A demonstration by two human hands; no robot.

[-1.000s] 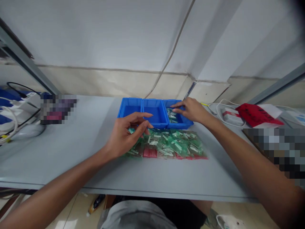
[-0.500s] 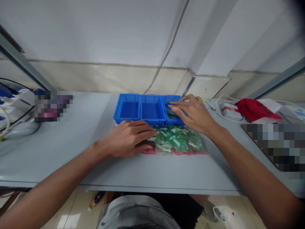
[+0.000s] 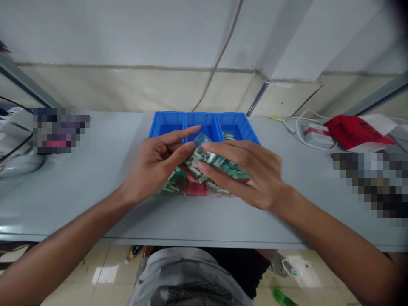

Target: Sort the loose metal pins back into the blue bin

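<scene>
A small clear plastic packet [image 3: 216, 159] with green and pale pieces inside is held up between both hands. My left hand [image 3: 151, 163] pinches its left edge by the thumb, index finger stretched out above. My right hand [image 3: 255, 170] is closed on the packet from the right, fingers bent over it. Below lie clear bags [image 3: 172, 187] of similar green and white pieces with a red strip [image 3: 196, 189], partly hidden by the hands. Behind stand three joined blue bins [image 3: 200, 117]; the right bin [image 3: 251, 127] has some packets in it.
At the left are a computer mouse [image 3: 24, 165], white plugs and cables. A red packet [image 3: 360, 131], a white box [image 3: 318, 136] and a white cable lie at the right. The table's front edge [image 3: 204, 244] runs before my lap; a wall rises behind.
My right hand has come down and left from the right bin, and my left hand has risen slightly. Both now hold a packet above the bags. The view has shifted a little.
</scene>
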